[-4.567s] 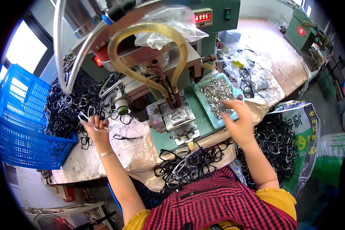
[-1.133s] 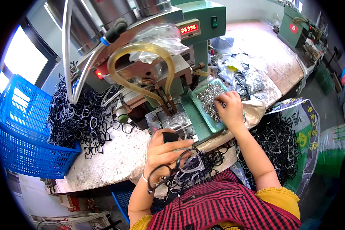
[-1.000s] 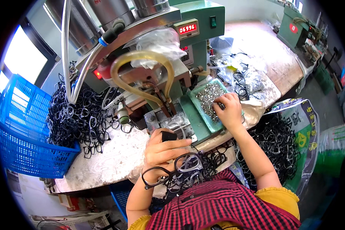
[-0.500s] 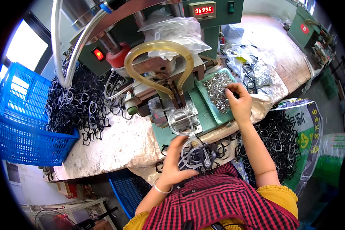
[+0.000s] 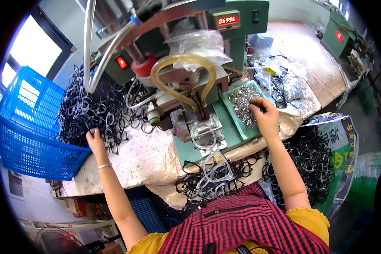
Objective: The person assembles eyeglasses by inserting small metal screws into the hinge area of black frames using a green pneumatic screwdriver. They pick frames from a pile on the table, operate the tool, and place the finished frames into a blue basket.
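My left hand (image 5: pixel 96 144) reaches to the front edge of a heap of black eyeglass frames (image 5: pixel 89 103). Its thumb and fingers are bent around a dark frame there. Over the green tray (image 5: pixel 252 132) of small shiny metal parts (image 5: pixel 242 101), my right hand (image 5: pixel 266 117) has its fingers curled together; whatever they pinch is too small to make out. A clear eyeglass frame (image 5: pixel 214 143) sits in the green press machine (image 5: pixel 190 153) under its metal head. Another clear frame (image 5: pixel 218 171) lies at the table's front edge, on top of several black ones.
A blue basket (image 5: pixel 34 154) stands tilted at the left beside the heap. A sack (image 5: pixel 343 148) holding black frames is at the right. A yellowish hose (image 5: pixel 183 56) loops above the machine. Plastic bags (image 5: pixel 292 86) and loose frames lie behind the tray.
My left hand has left the clear frames at the table's front edge and moved far left to the black heap. My right hand stays over the tray. The view has shifted slightly.
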`<state>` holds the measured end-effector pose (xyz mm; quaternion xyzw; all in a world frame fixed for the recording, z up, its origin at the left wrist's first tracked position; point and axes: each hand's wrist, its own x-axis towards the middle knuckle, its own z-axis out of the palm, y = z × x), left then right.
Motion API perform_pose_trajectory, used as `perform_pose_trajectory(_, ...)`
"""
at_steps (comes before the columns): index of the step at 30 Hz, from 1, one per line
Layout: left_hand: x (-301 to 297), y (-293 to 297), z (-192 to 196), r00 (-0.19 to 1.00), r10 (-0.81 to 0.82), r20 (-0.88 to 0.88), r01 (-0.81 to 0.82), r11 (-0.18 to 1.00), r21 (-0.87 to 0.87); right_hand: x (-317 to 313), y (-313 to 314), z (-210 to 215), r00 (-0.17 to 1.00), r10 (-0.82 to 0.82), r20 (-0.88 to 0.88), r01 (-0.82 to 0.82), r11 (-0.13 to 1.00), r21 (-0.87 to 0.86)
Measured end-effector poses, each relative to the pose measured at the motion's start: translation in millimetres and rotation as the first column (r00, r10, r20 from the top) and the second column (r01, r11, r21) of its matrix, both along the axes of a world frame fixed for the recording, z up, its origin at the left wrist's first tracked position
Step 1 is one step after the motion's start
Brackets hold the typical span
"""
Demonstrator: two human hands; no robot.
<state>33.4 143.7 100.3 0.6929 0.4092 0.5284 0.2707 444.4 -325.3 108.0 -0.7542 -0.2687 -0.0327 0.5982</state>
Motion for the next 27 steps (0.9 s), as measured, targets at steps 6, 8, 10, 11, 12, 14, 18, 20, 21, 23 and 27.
perform_pose_trajectory(6,-102,110,-109,0.954,0.195,-0.227,-0.216,0.974,-0.069,-8,-50,-12,0.983,-0.153,0.097,0.152,0.988,0.017)
perform_pose_trajectory(8,2,47,-132,0.762,0.188,-0.620,-0.247,0.969,-0.011,-21,-56,-6,0.973,-0.219,0.075,0.221,0.975,-0.029)
perform_pose_trajectory(10,66,-34,-91,0.804,-0.045,-0.593,-0.087,0.978,-0.192,-33,-41,13,0.991,-0.080,0.108,0.081,0.997,-0.013)
perform_pose_trajectory(11,59,-41,-106,0.846,-0.149,-0.513,0.136,0.989,-0.062,-39,-27,26,0.992,0.024,0.124,-0.026,1.000,0.015)
perform_pose_trajectory(12,74,-58,-112,0.763,-0.102,-0.638,0.241,0.961,0.134,-42,-14,40,0.974,0.109,0.199,-0.117,0.993,0.031)
perform_pose_trajectory(14,111,-101,-94,0.712,-0.128,-0.690,0.204,0.978,0.029,-42,12,58,0.925,0.217,0.313,-0.248,0.967,0.064)
perform_pose_trajectory(18,130,-168,-50,0.787,0.201,-0.583,-0.045,0.961,0.272,-63,49,50,0.957,0.284,0.061,-0.291,0.932,0.216)
perform_pose_trajectory(20,121,-167,-64,0.980,0.090,-0.175,-0.086,0.996,0.030,-66,53,46,0.947,0.321,-0.019,-0.299,0.899,0.319)
perform_pose_trajectory(21,119,-179,-51,0.980,-0.004,0.201,0.052,0.970,-0.236,-68,53,43,0.935,0.349,-0.066,-0.303,0.880,0.366)
perform_pose_trajectory(23,134,-225,14,0.873,-0.155,0.463,0.296,0.922,-0.249,-65,51,43,0.919,0.379,-0.110,-0.322,0.881,0.346)
perform_pose_trajectory(27,167,-311,134,0.454,-0.729,0.512,0.749,0.624,0.224,-68,56,51,0.867,0.471,-0.162,-0.373,0.830,0.415)
